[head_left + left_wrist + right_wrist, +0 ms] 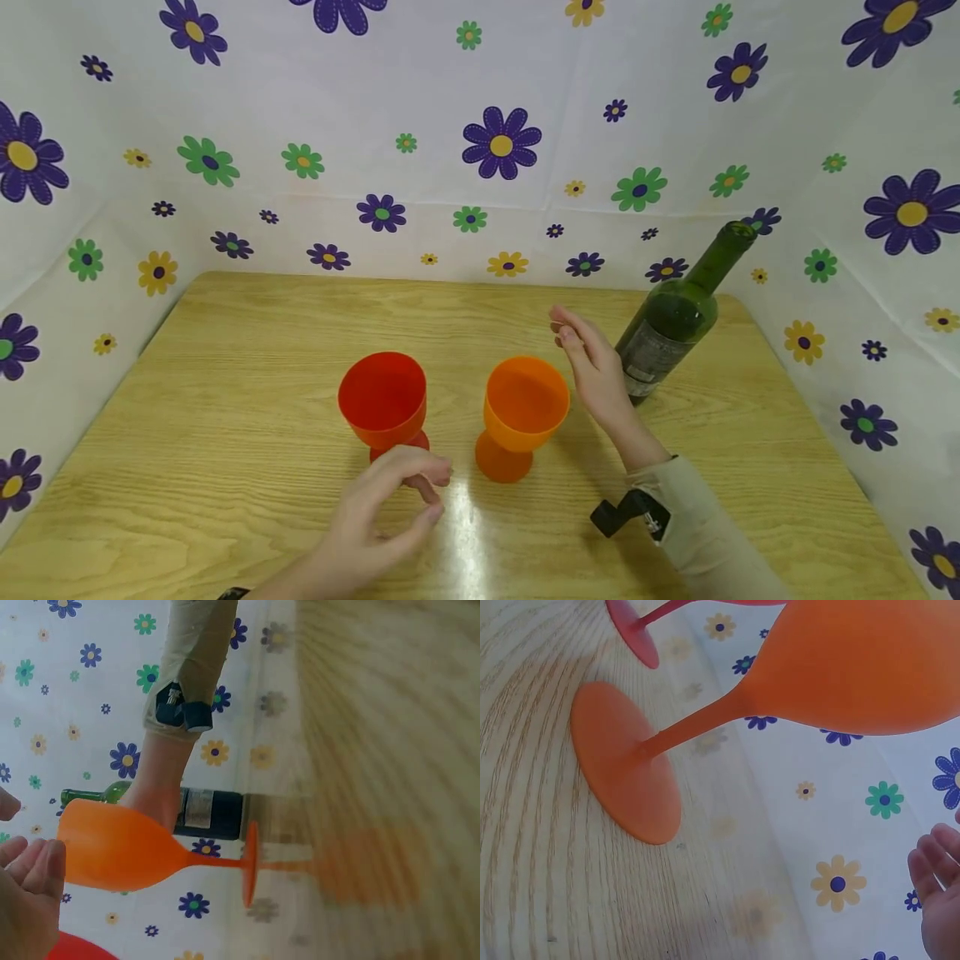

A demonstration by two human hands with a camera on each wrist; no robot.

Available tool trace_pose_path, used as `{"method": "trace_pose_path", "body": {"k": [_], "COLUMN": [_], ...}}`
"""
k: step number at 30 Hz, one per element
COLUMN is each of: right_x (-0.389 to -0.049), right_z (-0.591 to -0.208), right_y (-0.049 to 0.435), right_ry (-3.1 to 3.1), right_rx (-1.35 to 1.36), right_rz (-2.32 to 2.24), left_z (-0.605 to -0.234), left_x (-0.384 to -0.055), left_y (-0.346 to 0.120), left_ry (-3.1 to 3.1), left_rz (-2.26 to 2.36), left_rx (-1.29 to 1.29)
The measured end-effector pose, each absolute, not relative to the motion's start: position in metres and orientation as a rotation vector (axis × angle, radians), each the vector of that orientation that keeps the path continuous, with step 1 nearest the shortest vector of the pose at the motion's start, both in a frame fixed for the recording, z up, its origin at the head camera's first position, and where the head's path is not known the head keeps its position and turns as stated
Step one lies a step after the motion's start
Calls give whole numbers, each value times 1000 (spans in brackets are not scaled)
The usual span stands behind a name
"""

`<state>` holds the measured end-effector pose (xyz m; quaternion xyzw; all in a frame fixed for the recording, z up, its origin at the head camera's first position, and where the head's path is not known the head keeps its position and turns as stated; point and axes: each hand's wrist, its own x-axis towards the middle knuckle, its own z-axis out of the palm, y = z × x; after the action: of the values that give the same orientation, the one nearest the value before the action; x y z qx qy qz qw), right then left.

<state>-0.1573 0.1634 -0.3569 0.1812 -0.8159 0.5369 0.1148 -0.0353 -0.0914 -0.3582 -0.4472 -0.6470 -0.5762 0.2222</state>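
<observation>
Two plastic goblets stand upright on the wooden table, a red goblet [383,408] on the left and an orange goblet [522,417] on the right. My left hand [365,518] hovers in front of the red goblet, thumb and fingers apart in a loose curve with nothing between them; it hides part of that goblet's foot. Beyond the orange goblet's right side is my right hand [597,375], fingers loosely bent and holding nothing. It lies between that goblet and a green wine bottle [663,325]. In the right wrist view, the orange goblet's stem [697,726] and round foot show plainly.
The wine bottle stands at the back right with a dark label. A white cloth [420,100] printed with flowers rises behind and on both sides of the wooden table [225,400]. A black wrist strap [633,512] sits on the right sleeve.
</observation>
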Motion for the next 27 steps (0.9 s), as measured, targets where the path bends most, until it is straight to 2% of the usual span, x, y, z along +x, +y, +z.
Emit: {"method": "trace_pose_path", "body": {"k": [7,15,27], "right_x": [-151,-143,-131], "right_z": [-354,-349,-346], "right_y": [167,171,173], "right_ry": [-2348,-2333,-2263], "right_rx": [587,655,677], "right_rz": [1691,1685,1478], "left_z": [-381,-417,-397], "left_x": [-27,-43,-56], "left_y": [-74,-60,-36], "left_ry": [-2164,-2345,-2321], "left_rz": [-1811,-2125,-2125], "left_rx": [-1045,-645,-509]}}
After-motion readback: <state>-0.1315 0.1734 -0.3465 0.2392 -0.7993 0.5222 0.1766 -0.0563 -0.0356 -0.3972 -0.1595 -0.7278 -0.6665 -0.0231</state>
